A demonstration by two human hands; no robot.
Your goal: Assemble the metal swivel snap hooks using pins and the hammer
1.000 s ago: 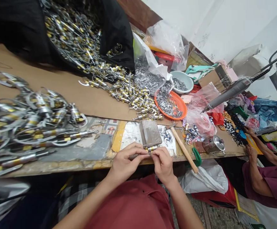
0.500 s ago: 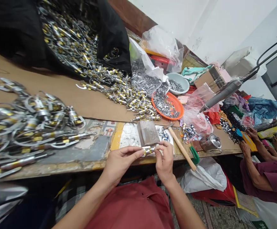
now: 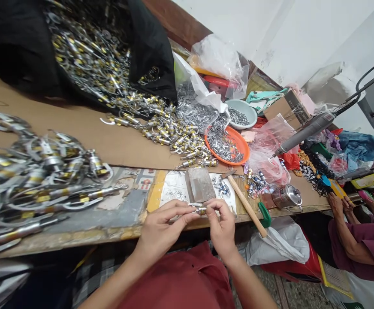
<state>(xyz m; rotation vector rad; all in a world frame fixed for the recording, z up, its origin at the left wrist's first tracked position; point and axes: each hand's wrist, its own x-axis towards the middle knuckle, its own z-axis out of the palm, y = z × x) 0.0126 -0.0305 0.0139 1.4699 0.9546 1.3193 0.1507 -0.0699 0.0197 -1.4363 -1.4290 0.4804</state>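
A small silver and yellow metal piece is pinched between my two hands, just in front of a grey metal block. My left hand grips its left end with thumb and fingers. Closed on the right end is my right hand; fingertips partly cover the piece. Under the block lies a white sheet with small metal parts. A hammer with a wooden handle rests to the right, its handle over the table edge. Similar silver and yellow pieces are heaped on the left.
Behind are a large pile of pieces in black cloth, an orange tray and a pale bowl. A hanging power screwdriver, a metal cup and a co-worker's hands are at the right.
Both hands still hold the piece, slightly lower in view; its yellow part is more hidden by fingers. The view has shifted a little, and the co-worker's hands have moved.
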